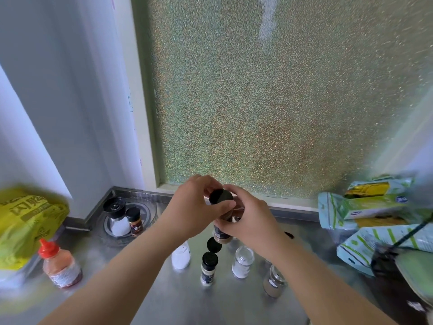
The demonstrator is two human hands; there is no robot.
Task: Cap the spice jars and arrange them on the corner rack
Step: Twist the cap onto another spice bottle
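My right hand (248, 219) grips a spice jar (222, 235) with a dark label, held above the steel counter. My left hand (196, 207) pinches a black cap (220, 195) on the jar's mouth. Below them lie a loose black cap (214, 244), a capped dark-label jar (208, 268), a white jar (181, 255), an uncapped jar of white powder (242, 261) and an uncapped jar of brown powder (273, 281). The round corner rack (145, 207) at the back left holds a salt grinder (117, 216) and a small capped jar (134, 220).
A red-capped sauce bottle (59, 263) stands at the front left beside a yellow bag (25, 221). Green and white food pouches (375, 219) pile up at the right. A frosted window (269, 102) rises behind the steel counter (164, 289).
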